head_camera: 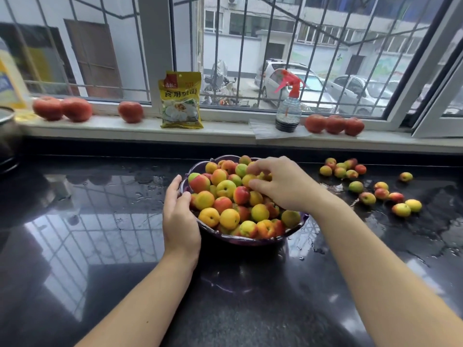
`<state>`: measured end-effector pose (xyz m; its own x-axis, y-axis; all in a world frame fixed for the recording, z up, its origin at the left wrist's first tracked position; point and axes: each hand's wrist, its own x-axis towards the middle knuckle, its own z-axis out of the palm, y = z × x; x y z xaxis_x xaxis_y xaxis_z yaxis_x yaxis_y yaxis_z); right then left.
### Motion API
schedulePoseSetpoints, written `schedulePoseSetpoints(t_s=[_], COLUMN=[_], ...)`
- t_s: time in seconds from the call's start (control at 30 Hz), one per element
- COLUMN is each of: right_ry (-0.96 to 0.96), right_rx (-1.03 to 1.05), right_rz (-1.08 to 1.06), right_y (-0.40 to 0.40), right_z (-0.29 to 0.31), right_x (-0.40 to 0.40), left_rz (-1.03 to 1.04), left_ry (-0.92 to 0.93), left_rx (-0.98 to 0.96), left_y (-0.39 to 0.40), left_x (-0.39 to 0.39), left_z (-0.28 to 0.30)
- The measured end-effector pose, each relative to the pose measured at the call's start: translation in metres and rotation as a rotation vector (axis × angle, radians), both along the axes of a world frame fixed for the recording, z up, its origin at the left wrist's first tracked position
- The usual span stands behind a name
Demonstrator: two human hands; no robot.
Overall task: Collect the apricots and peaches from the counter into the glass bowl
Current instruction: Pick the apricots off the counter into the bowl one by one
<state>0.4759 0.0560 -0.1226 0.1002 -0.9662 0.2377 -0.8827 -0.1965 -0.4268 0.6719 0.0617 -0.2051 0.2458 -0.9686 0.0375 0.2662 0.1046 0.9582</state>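
A dark, glossy stone table (105, 221) is seen running below a wide window (288, 53), its wet surface mirroring the panes and bars. The window is framed in white and guarded outside by a metal grille (240, 46). Along the pale sill (125, 126) red tomatoes (75, 108) are lined up, and a yellow packet (181, 100) is stood upright against the mullion. A spray bottle (288, 106) with a red trigger is set on a paper sheet. Parked cars (360, 91) and grey buildings are visible beyond. A metal vessel, perhaps a pot (7, 136), is cut off at the left edge. Soft daylight is cast throughout.
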Motion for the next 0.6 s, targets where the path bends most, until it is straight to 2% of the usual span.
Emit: schedulePoseSetpoints(t_s=[0.07,0.13,0.23,0.33,0.47,0.6], right_ry=[-0.15,-0.315,-0.42,-0.488,-0.277,-0.02], right_rx=[-0.048,-0.142,-0.264,-0.373,-0.148,-0.118], right_rz=[-0.016,-0.119,-0.283,-0.527,-0.677,-0.638], right_y=[-0.002,-0.008,-0.022,-0.03,-0.044,-0.07], right_z=[0.004,0.012,0.005,-0.039,-0.095,-0.093], right_x=[-0.007,-0.022,-0.049,-0.075,-0.109,-0.117], left_rz=[-0.002,-0.003,0.008,0.02,0.045,0.071], left_ry=[-0.001,0.002,0.006,0.011,0.016,0.033], left_rx=[0.004,0.002,-0.003,-0.009,-0.028,-0.026], left_y=[-0.001,-0.002,-0.001,-0.001,-0.004,-0.006], left_x=[0.001,0.0,-0.001,-0.002,-0.002,-0.003], left_z=[-0.001,-0.001,-0.001,0.0,-0.004,-0.007])
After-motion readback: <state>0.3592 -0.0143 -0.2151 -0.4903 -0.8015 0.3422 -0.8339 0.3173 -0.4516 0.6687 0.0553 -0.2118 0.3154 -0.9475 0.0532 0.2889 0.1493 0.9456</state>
